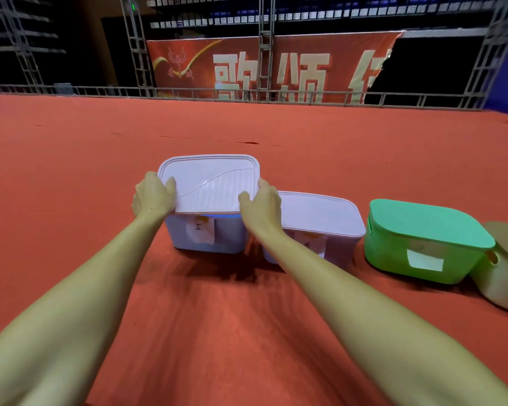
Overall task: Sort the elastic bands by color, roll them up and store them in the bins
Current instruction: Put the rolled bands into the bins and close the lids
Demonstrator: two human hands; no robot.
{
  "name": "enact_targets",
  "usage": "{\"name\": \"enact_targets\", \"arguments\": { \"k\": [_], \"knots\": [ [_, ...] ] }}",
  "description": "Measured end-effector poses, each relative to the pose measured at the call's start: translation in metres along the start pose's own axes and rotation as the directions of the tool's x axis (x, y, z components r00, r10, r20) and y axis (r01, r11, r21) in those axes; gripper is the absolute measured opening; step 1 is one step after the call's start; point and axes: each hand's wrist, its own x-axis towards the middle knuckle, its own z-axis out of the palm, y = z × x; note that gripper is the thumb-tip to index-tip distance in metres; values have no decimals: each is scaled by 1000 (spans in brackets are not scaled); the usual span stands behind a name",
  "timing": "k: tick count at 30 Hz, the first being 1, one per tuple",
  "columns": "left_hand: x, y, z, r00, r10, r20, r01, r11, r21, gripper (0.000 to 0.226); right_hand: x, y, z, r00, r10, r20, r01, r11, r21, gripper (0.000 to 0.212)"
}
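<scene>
red carpet holds lidded bins; both hands' fingers pinch the white lid above a blue-glinting bin.

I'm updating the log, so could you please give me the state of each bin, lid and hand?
Left bin: open at front, blue inside.
Its lid: lifted, tilted, held.
Middle bin: lidded.
Green bin: lidded.
Tan bin: lid askew.
Left hand: gripping lid.
Right hand: gripping lid.
</scene>
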Motion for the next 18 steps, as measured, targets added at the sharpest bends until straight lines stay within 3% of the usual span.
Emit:
{"name": "enact_targets", "arguments": {
  "k": [3, 8, 10, 12, 18],
  "knots": [
    [25, -8, 16, 999, 37, 33, -38, 999, 29, 46, 14, -3, 13, 999, 34, 10, -33, 999, -43, 38],
    [48, -11, 41, 994, 57, 98, -61, 998, 31, 46, 34, 8, 31, 990, 83, 118, -44, 954, -297, 32],
    [56, -15, 49, 992, 61, 106, -66, 997, 45, 47, 36, 8, 35, 993, 73, 97, -41, 954, -296, 36],
    [64, -23, 55, 992, 72, 108, -79, 994, 71, 47, 37, 11, 40, 990, 71, 121, -50, 984, -168, 37],
    [76, -44, 62, 989, 46, 142, -61, 993, 103, 48, 42, 20, 50, 982, 49, 184, 19, 936, -353, 30]
  ]
}}
